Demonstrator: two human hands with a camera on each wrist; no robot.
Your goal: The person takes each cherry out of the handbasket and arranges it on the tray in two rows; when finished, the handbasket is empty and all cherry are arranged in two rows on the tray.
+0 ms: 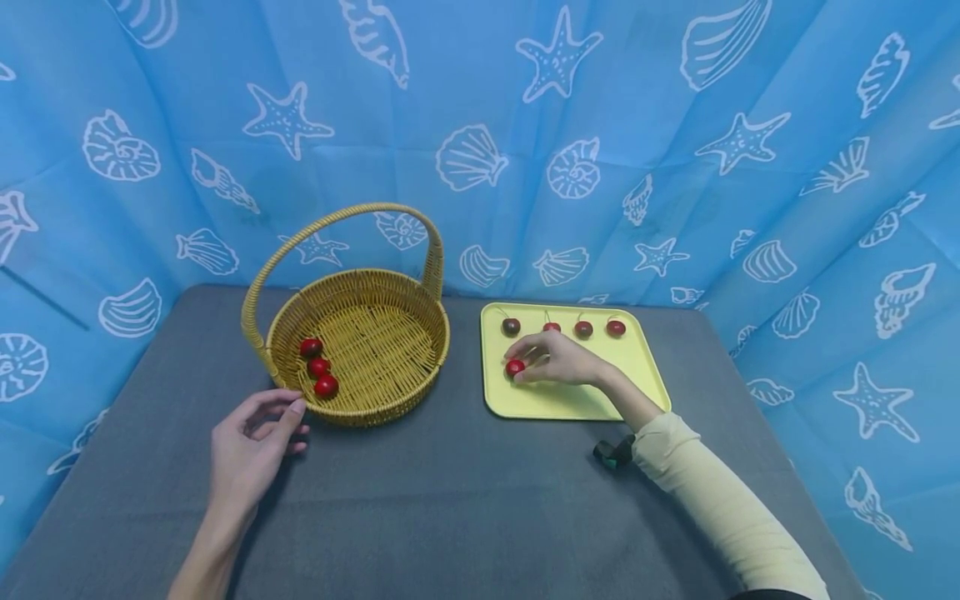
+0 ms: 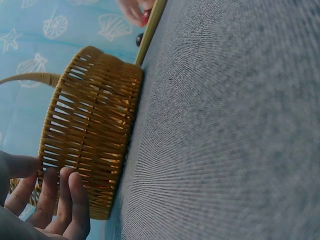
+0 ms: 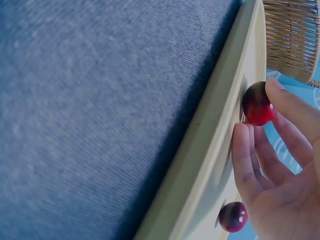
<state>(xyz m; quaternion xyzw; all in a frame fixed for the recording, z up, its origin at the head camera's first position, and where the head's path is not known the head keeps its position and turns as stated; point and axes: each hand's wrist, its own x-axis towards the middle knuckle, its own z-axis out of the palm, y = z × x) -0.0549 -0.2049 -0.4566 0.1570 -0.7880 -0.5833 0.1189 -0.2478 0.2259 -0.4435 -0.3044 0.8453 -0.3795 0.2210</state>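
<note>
Over the left part of the yellow tray (image 1: 585,404), my right hand (image 1: 558,358) pinches a red cherry (image 1: 514,367) between thumb and fingers. In the right wrist view this cherry (image 3: 258,104) shows dark red on one side, and the other fingers (image 3: 243,160) of that hand reach down to the tray. A row of several cherries with stems, one a dark cherry (image 1: 511,326), lies along the tray's far side. My left hand (image 1: 251,442) holds the near left rim of the woven basket (image 1: 390,412) with thumb and fingertips. Three cherries (image 1: 318,367) lie inside the basket's left side.
The basket's tall arched handle (image 1: 337,215) rises above it. A small black object (image 1: 613,452) is by my right wrist, in front of the tray. Grey cloth (image 1: 465,500) covers the table, and a blue curtain (image 1: 405,125) with shell prints hangs behind and at the sides.
</note>
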